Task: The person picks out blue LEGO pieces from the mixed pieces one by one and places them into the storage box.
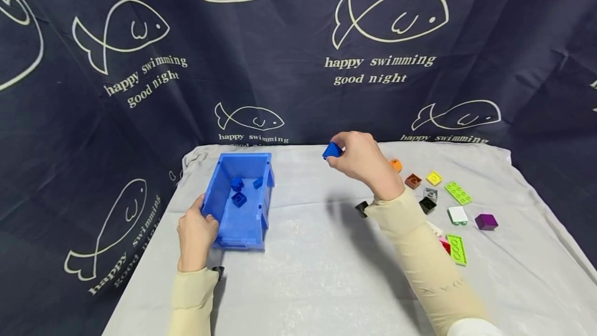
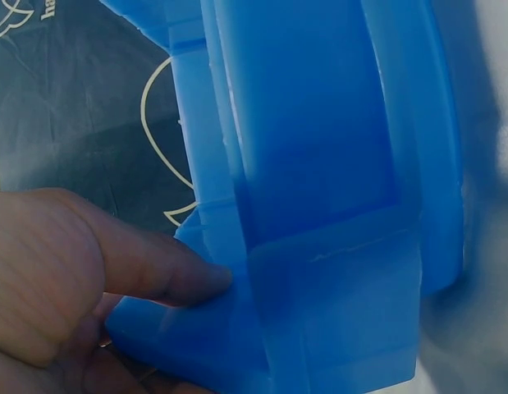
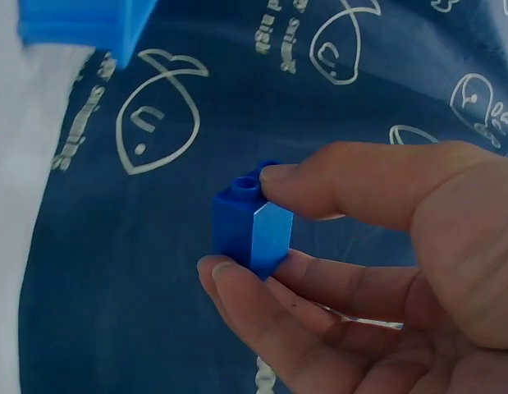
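Observation:
My right hand (image 1: 361,159) pinches a blue toy brick (image 1: 332,150) above the back middle of the table. In the right wrist view that brick (image 3: 252,226) shows round studs on top and a slanted side, with the thumb on its upper end and fingers beneath. My left hand (image 1: 198,232) grips the left side wall of a blue plastic bin (image 1: 240,232); in the left wrist view the thumb (image 2: 180,275) lies on the bin's wall. Inside the bin are three blue bricks (image 1: 239,199), lying apart from the right hand.
Right of the right forearm lie several loose bricks: a yellow one (image 1: 434,178), a brown one (image 1: 412,181), a lime plate (image 1: 458,193), a white one (image 1: 457,215) and a purple one (image 1: 486,222). A dark blue curtain (image 1: 298,56) hangs behind the white-covered table (image 1: 298,289).

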### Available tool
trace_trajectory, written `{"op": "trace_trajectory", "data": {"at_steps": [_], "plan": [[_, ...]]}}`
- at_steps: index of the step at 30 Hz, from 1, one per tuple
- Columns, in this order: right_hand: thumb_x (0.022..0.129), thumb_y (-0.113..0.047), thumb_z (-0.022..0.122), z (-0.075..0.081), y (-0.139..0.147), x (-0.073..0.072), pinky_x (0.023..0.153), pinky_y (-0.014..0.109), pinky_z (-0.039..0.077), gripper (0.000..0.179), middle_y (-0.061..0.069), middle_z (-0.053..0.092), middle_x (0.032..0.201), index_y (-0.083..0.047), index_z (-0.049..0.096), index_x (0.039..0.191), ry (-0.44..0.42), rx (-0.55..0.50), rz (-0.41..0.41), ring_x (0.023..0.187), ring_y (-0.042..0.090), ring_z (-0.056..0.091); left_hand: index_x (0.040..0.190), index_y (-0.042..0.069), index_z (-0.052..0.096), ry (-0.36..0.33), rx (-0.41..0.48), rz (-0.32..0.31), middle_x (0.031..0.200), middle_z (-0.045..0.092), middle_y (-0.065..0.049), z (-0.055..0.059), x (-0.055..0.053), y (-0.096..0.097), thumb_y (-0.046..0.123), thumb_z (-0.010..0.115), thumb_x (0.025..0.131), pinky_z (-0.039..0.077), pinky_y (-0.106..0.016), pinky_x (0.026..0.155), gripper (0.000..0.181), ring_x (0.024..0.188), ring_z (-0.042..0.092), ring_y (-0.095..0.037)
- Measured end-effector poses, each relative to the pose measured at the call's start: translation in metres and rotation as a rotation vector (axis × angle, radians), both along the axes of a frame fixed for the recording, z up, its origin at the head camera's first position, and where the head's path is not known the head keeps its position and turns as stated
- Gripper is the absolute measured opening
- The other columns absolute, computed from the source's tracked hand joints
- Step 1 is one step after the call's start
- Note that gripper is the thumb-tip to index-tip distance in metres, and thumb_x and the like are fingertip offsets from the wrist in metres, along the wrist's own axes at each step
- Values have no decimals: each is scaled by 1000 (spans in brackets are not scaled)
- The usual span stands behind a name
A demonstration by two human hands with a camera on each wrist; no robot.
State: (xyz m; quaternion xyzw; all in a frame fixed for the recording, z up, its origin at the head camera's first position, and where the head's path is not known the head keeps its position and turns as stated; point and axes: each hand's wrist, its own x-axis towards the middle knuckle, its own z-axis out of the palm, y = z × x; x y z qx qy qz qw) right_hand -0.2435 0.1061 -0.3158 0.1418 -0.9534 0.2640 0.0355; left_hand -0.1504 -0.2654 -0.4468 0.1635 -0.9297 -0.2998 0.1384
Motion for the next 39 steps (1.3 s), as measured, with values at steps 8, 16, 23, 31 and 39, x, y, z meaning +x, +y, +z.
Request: {"op": "trace_trajectory", "data": {"at_steps": [8, 16, 23, 31, 39], "plan": [[86, -26, 77, 16, -42, -3, 88, 44, 55, 35, 7, 75, 106, -8, 75, 117, 47, -16, 65, 96, 27, 67, 148, 0, 53, 7, -15, -1, 133, 61, -36, -1, 0, -2, 2, 53, 88, 47, -70, 92, 60, 114, 61, -61], [86, -24, 76, 25, -84, -4, 77, 38, 54, 34, 2, 72, 100, -10, 75, 116, 88, -51, 121, 87, 22, 64, 148, 1, 53, -4, -28, -10, 132, 61, -36, 1, -2, -2, 2, 53, 88, 46, -70, 92, 60, 113, 61, -61], [88, -24, 75, 27, -116, -5, 65, 31, 51, 35, 2, 68, 95, -9, 73, 120, 74, -44, 151, 79, 19, 62, 148, 1, 53, -18, -31, -2, 133, 61, -35, 0, -2, -2, 2, 54, 88, 46, -69, 94, 60, 114, 61, -61], [88, -27, 75, 23, -152, -7, 75, 33, 51, 41, 2, 71, 107, -10, 72, 125, 73, -16, 223, 89, 17, 63, 148, 1, 53, -2, -20, -3, 133, 62, -35, 1, -2, -3, 2, 54, 88, 46, -69, 94, 60, 114, 61, -60], [87, -24, 77, 13, -183, -10, 80, 34, 54, 33, 3, 71, 103, -9, 75, 117, 24, -23, 282, 87, 16, 63, 148, 0, 52, -12, -11, 0, 135, 61, -34, -3, -4, -3, 2, 54, 89, 46, -69, 95, 60, 117, 61, -58]]}}
